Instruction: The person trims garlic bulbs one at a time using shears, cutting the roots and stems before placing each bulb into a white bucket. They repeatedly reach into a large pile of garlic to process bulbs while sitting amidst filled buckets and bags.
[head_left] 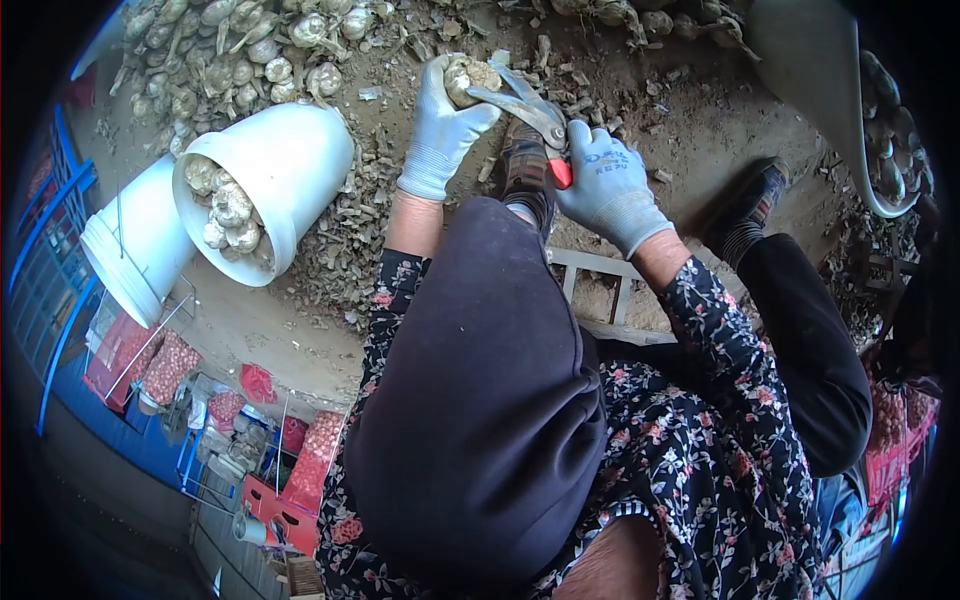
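Observation:
My left hand (443, 125), in a grey glove, grips a garlic bulb (468, 77) near the top centre. My right hand (605, 185), also gloved, holds metal shears (527, 107) with a red handle, and the blades are at the bulb. Both hands work above my dark-trousered knee and a shoe on the dirt floor.
A white bucket (290, 165) partly filled with garlic bulbs lies tilted at the left, another white bucket (140, 245) beside it. A heap of garlic (230, 50) lies at the top left. Cut stems litter the ground (345, 250). A grey tub (830, 90) with bulbs stands at the right. Red mesh sacks (165, 365) lie at the lower left.

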